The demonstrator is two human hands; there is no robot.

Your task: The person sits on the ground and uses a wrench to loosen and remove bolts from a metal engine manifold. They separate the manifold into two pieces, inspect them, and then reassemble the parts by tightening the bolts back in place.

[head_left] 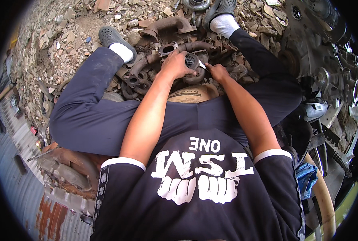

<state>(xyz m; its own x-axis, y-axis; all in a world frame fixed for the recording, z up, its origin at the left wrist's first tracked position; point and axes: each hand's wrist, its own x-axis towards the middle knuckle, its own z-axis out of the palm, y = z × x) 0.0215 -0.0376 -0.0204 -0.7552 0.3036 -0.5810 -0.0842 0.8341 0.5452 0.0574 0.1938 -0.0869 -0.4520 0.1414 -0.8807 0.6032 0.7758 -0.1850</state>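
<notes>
1. Broken stones (76,36) spread across the upper frame.
2. Upper centre, a round metal part (192,62) shows, grimy grey, dark and finned in the middle.
3. Left hand (173,64) grips its side; right hand (218,73) pinches a small white piece (202,65) against it.

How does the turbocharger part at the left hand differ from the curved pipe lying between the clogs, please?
The turbocharger part shows a dark vaned wheel in its round mouth, while the curved pipe is a bent tube. The turbocharger part looks mostly grey; the curved pipe is rusty brown. The left hand grips the turbocharger part, whereas the curved pipe lies untouched among stones. Both look metallic.
</notes>
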